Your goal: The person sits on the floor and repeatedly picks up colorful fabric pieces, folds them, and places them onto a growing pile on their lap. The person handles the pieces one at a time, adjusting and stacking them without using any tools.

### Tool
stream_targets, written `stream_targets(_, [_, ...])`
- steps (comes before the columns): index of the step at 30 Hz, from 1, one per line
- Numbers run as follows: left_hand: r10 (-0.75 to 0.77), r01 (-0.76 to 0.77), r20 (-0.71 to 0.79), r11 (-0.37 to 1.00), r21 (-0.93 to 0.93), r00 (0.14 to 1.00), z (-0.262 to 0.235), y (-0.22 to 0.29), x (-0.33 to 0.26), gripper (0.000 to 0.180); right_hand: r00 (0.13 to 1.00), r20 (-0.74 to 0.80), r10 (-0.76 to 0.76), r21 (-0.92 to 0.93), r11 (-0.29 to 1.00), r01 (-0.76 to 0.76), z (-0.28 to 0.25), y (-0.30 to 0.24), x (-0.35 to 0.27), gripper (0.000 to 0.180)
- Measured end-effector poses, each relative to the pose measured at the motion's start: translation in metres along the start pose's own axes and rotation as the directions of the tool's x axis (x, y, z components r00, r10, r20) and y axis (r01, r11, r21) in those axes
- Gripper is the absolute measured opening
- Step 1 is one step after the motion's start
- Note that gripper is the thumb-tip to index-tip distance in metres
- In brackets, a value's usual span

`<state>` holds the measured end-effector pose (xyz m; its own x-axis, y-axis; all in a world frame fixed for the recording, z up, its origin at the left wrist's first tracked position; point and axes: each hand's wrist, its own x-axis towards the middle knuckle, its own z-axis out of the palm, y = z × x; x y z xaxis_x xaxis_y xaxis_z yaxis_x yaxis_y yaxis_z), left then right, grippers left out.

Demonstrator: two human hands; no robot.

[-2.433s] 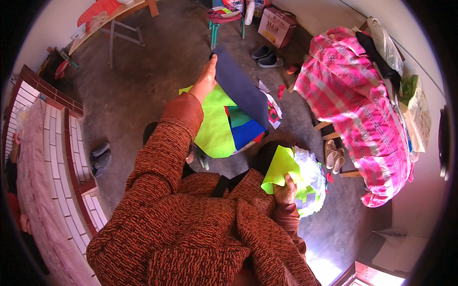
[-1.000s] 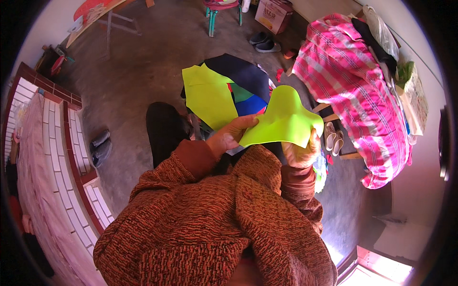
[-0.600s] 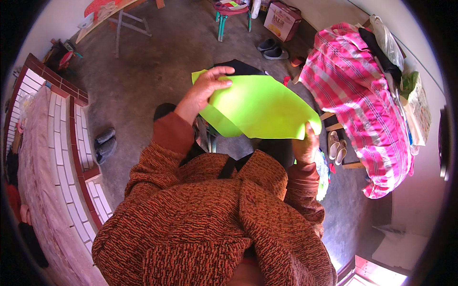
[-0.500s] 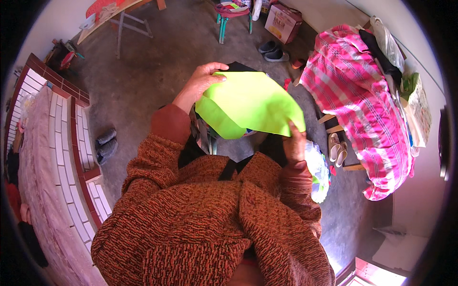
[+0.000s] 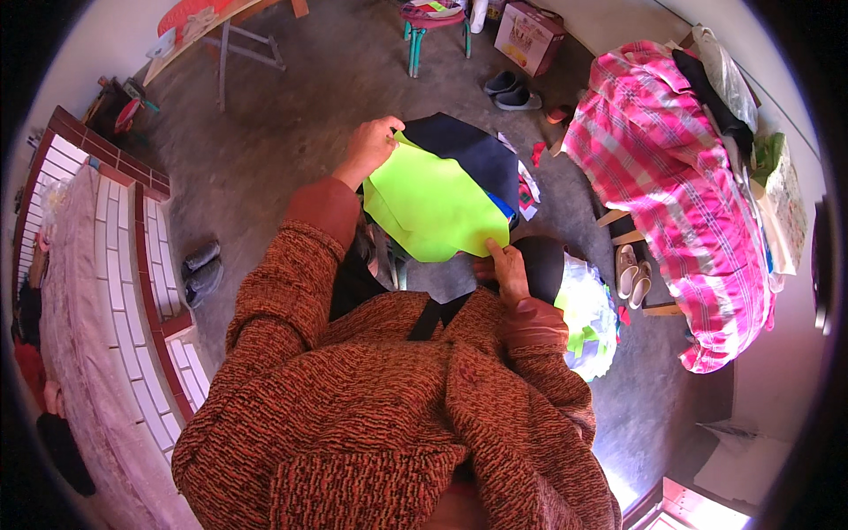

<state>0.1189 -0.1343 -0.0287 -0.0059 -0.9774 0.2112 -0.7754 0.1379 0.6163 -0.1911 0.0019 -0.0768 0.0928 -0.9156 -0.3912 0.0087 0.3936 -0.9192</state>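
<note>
A bright yellow-green sheet of cloth-like material (image 5: 433, 203) is stretched in front of me above my lap. Its upper left corner is pinched by my left hand (image 5: 369, 150), fingers closed. At the lower right corner, my right hand (image 5: 509, 272) grips the edge between thumb and fingers. Behind and beyond the sheet lies a dark navy piece of cloth (image 5: 468, 148), partly covered by it. A strip of blue (image 5: 501, 206) shows between the two. Whatever supports these pieces is mostly hidden. White and red printed scraps (image 5: 527, 193) stick out on the right.
Beside my right knee sits a pale bag-like bundle with green bits (image 5: 587, 327). Pink plaid cloth (image 5: 654, 177) drapes over wooden-legged furniture at right, with light shoes (image 5: 632, 274) nearby. Dark slippers (image 5: 512, 91), a box (image 5: 528, 40) and a green-legged stool (image 5: 424, 26) stand farther off.
My right hand has moved left with its corner of the yellow-green sheet. The sheet now covers less, and much more of the navy cloth behind it shows.
</note>
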Motion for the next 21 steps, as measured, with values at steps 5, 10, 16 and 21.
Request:
stream_targets(5, [0.321,-0.204,-0.199,0.869,0.452,0.926,-0.002,0.017,-0.012,0.042,0.997,0.06,0.053,-0.012,0.999,-0.052,-0.003,0.004,0.003,0.04])
stream_targets(10, [0.408,-0.358,-0.148,0.891,0.279,0.901,0.024,0.061,-0.035,0.044,0.997,0.07,0.026,-0.038,0.999,-0.024,0.0,0.002,0.001,0.034])
stream_targets(16, [0.385,-0.42,0.168,0.813,0.404,0.907,0.084,0.074,-0.067,0.052,1.0,0.019,0.008,0.002,1.0,-0.008,-0.004,0.006,0.005,0.036])
stream_targets(21, [0.291,-0.394,0.274,0.769,0.503,0.917,0.088,0.07,-0.065,0.054,0.983,-0.127,-0.132,0.198,0.968,0.155,-0.003,0.011,0.006,0.041])
